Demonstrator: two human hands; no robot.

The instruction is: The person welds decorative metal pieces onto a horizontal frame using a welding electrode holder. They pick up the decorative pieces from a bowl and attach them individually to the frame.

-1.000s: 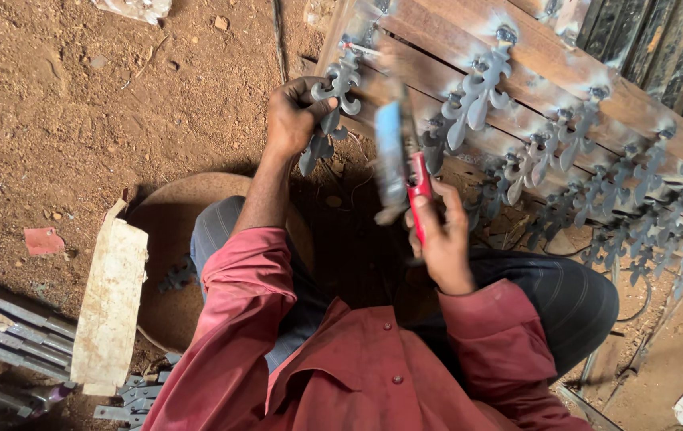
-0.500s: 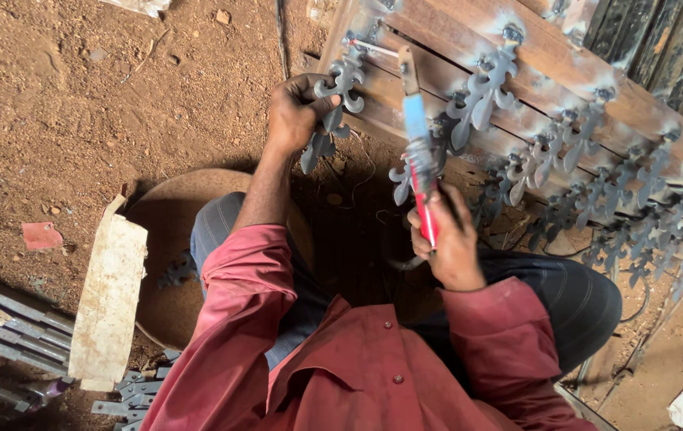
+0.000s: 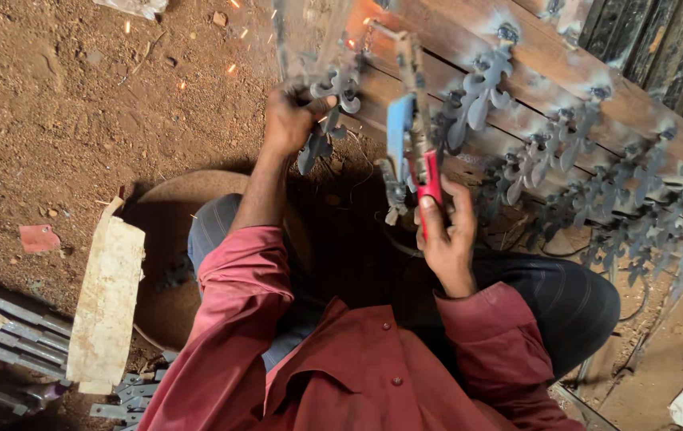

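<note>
Sparks now fly above the left hand [image 3: 289,120], which pins an ornament [image 3: 327,120] to the rail [image 3: 517,48]; right hand [image 3: 447,239] grips the holder [image 3: 415,152], rod just struck.

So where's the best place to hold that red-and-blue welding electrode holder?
Hold the red-and-blue welding electrode holder by its red insulated handle at the lower end, coming from below, as the right hand does. The rod end points up at the sparking rust-brown metal gate frame, so keep clear of it.

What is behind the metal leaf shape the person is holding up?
Behind the metal leaf ornament in the left hand is a reddish metal rail carrying more ornaments. Where it meets the rail is hidden by the ornament itself.
</note>
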